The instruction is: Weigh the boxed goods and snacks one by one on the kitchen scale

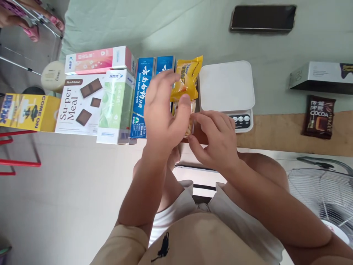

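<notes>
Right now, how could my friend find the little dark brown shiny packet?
Find the pale green cloth, then go to its right-hand part. There, a small dark brown shiny packet lies partly on the brown strip along the near edge. Unlike the bigger black-and-white box beyond it, it says COCOA.

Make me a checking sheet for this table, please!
Surface: pale green cloth, brown strip along the near edge.
Things at hand: yellow packet, a partly hidden packet, white scale beside them.
Clutter: row of boxes on the left; phone, cocoa packet and another box lie apart.
Hands: left at the yellow packet, right at the hidden one; grip unclear.
Cables: nothing seen.
Surroundings: fan, another person's pink sandals.
</notes>
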A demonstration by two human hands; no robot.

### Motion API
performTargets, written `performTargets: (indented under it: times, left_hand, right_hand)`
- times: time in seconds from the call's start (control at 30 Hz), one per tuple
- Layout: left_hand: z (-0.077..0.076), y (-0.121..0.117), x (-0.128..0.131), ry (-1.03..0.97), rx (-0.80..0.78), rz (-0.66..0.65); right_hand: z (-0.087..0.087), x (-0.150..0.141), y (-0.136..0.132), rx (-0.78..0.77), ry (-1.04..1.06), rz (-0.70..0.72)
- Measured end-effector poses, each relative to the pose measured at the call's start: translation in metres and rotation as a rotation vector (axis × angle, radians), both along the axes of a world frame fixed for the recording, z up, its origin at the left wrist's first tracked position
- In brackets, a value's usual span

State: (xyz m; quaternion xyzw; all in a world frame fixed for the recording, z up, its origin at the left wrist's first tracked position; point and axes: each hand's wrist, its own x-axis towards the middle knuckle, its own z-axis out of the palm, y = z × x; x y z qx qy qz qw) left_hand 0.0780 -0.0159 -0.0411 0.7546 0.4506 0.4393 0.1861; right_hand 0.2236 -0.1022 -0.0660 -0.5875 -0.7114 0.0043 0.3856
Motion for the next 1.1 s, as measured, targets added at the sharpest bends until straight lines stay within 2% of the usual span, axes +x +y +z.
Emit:
performTargets:
  times: [0.2,0.4,0.8,0.87,0.97,1.1]
  left_hand:
    - [-0.007,0.029,0.012,0.273,-0.223,-0.227]
    - [-0.02,0.03,0.02,0.291,-0.333,-0.145]
    - [-0.033,0.031,0.022,0.262,-0.283,-0.133]
    - [-0.029,0.03,0.022,0.266,-0.294,-0.125]
    - [-0.015,0.025,0.021,0.259,-0.253,-0.124]
    - [0.01,0.01,0.024,0.236,-0.054,-0.177]
  right_hand:
    - [0.004,0.0,0.002,-0.049,0.015,0.015]
    - [0.004,0.004,0.006,-0.076,0.016,-0.009]
    - [0.001,0.004,0.01,-0.059,0.037,-0.017]
    - [0.001,0.007,0.009,-0.04,0.035,-0.02]
    - [0.003,0.013,0.006,-0.008,0.046,-0.028]
    - [0.007,0.024,0.002,0.024,0.081,-0.049]
